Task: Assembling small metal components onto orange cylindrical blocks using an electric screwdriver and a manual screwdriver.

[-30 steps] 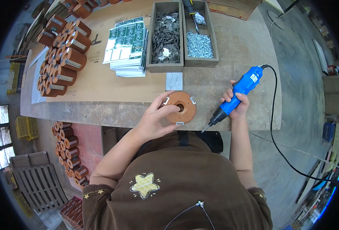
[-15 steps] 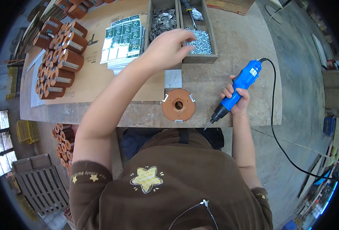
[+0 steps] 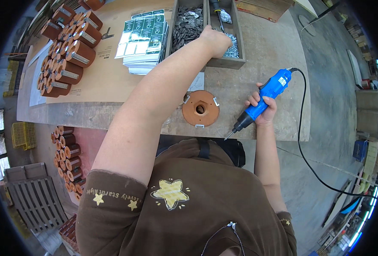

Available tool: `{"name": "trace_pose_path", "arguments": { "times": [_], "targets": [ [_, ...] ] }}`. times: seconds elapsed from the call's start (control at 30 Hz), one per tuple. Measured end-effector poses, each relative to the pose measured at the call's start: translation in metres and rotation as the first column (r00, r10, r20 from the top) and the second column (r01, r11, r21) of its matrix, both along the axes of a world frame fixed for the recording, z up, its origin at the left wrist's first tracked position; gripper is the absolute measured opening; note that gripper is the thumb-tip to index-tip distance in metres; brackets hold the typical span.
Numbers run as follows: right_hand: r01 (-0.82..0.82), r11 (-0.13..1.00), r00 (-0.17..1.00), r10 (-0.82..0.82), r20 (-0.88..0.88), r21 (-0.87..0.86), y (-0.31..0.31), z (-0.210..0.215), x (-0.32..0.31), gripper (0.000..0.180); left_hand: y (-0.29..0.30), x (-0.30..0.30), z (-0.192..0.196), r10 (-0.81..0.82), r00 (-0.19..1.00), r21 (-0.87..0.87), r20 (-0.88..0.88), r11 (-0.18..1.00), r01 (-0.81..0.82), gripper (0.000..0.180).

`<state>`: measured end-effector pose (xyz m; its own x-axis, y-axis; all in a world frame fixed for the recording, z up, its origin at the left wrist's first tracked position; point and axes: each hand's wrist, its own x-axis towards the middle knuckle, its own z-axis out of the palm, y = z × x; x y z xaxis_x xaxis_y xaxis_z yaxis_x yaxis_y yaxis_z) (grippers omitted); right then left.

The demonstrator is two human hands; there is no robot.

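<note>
My left hand (image 3: 216, 39) reaches far across the table into the right compartment of a wooden tray (image 3: 225, 63), down among small silvery screws (image 3: 232, 45); what its fingers hold is hidden. My right hand (image 3: 263, 110) grips a blue corded electric screwdriver (image 3: 266, 99), tip pointing down-left at the table's near edge. Between the hands a round brown disc (image 3: 200, 108) with a centre hole and metal clips lies flat on the table.
The tray's left compartment holds dark metal pieces (image 3: 187, 25). A stack of green-and-white printed cards (image 3: 143, 36) lies left of it. Several brown cylinders (image 3: 65, 47) pile at the far left, more on the floor (image 3: 67, 158). A black cord (image 3: 304, 141) trails right.
My left hand left the brown disc and reached forward into the screw compartment. The right hand with the screwdriver stayed beside the disc.
</note>
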<state>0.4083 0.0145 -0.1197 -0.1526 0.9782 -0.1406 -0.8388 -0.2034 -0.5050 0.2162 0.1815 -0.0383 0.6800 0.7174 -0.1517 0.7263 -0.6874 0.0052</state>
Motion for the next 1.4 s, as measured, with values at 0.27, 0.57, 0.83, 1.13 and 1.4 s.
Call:
{"name": "trace_pose_path", "arguments": {
  "times": [0.27, 0.57, 0.83, 1.13, 1.4],
  "targets": [
    [0.031, 1.000, 0.997, -0.031, 0.066, 0.007, 0.000, 0.003, -0.005, 0.051, -0.008, -0.018, -0.008, 0.037, 0.793, 0.084, 0.608, 0.990, -0.112, 0.010],
    [0.140, 0.961, 0.990, -0.134, -0.040, 0.238, -0.013, 0.059, 0.004, 0.051, -0.099, -0.069, 0.051, 0.669, -0.083, -0.636, 0.738, 0.732, 0.244, 0.017],
    [0.258, 0.615, 0.927, -0.375, -0.012, 0.745, -0.046, 0.201, -0.042, 0.054, -0.198, -0.096, 0.040, 0.937, -0.222, -0.649, 0.269, 0.346, 0.677, 0.009],
    [0.299, 0.501, 0.840, -0.542, 0.026, 0.812, -0.066, 0.196, -0.084, 0.060, -0.210, -0.094, 0.039, 0.961, -0.200, -0.585, 0.190, 0.274, 0.764, 0.004],
    [0.253, 0.484, 0.835, -0.546, 0.063, 0.838, -0.069, 0.197, -0.091, 0.060, -0.215, -0.095, 0.039, 0.960, -0.186, -0.579, 0.208, 0.274, 0.767, 0.002]
  ]
}}
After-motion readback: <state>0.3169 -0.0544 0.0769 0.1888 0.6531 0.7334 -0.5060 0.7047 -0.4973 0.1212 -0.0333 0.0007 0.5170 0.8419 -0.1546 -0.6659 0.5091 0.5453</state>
